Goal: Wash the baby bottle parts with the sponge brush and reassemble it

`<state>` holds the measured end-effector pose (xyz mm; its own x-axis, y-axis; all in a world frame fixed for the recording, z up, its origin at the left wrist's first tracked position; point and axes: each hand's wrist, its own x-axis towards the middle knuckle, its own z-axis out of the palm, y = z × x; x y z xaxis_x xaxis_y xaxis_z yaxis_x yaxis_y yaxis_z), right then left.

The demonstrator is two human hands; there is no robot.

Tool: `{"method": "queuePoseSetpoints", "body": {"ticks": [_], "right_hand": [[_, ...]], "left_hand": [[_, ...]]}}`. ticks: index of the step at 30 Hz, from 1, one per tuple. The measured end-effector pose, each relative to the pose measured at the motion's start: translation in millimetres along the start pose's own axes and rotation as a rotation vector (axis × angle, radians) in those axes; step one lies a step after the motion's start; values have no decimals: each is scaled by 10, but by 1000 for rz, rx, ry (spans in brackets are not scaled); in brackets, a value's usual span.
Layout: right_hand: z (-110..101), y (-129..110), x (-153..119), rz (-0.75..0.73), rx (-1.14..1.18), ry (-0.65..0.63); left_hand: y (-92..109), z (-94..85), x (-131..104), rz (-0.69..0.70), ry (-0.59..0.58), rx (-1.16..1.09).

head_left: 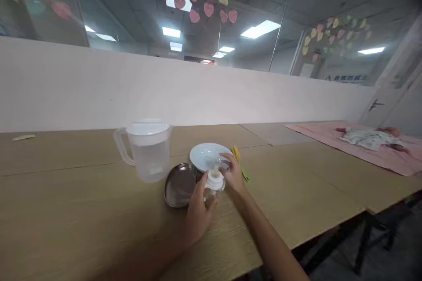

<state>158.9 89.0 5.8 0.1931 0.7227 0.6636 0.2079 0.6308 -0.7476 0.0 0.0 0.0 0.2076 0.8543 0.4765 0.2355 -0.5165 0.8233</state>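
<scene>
My left hand [199, 213] is wrapped around a small baby bottle [214, 183] with a white collar and a pale teat on top, held upright over the table. My right hand [235, 174] is beside the bottle's top, its fingers curled round a clear, see-through piece that looks like the bottle's cap [224, 163]. Behind both hands lies a white plate [201, 153], partly covered by the right hand. A steel dish [180, 186] with a curved outline sits just left of the bottle.
A translucent lidded jug [152, 153] with clear liquid stands at the left. A yellow and green item [236, 154] lies right of the plate. On the far right a baby-like figure [371, 138] rests on a pink cloth [326, 140]. A pale flat piece [23, 138] lies far left.
</scene>
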Motion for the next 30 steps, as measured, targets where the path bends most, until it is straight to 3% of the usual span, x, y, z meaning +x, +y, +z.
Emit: {"method": "queuePoseSetpoints", "body": {"ticks": [13, 24, 30], "right_hand": [[17, -8, 30, 64, 171, -130], [-57, -52, 61, 38, -68, -258], [-70, -156, 39, -73, -244, -291]], "left_hand": [[-44, -30, 10, 68, 29, -6], [-22, -44, 9, 75, 23, -3], [-23, -41, 10, 77, 28, -10]]}}
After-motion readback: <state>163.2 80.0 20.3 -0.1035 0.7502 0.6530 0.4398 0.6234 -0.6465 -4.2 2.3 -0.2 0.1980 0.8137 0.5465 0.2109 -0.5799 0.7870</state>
